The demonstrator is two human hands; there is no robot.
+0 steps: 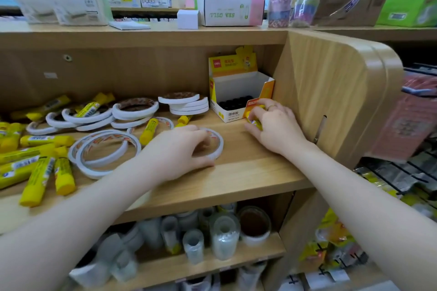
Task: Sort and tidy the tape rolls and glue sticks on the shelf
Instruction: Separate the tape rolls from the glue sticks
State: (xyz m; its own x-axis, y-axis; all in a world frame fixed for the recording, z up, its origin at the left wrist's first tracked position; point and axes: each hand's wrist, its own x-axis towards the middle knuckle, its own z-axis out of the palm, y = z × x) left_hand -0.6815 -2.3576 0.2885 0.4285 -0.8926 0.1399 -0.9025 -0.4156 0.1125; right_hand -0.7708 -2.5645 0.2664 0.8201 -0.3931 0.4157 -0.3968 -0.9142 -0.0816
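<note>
On the wooden shelf [248, 172], my left hand [182, 151] rests on a thin white tape roll [216, 142], fingers curled over its rim. My right hand [274, 125] grips a yellow glue stick [254, 121] right beside the yellow and white display box [238, 92], which holds several black-capped glue sticks. Several loose tape rolls [104, 151] lie flat in the shelf's middle, and a stack of tape rolls [188, 103] stands by the box. Several yellow glue sticks [37, 168] lie scattered at the left.
A wooden side panel [331, 92] closes the shelf on the right, close to my right hand. The shelf below holds clear tape rolls [222, 234]. Boxes [227, 10] and packets stand on the top board.
</note>
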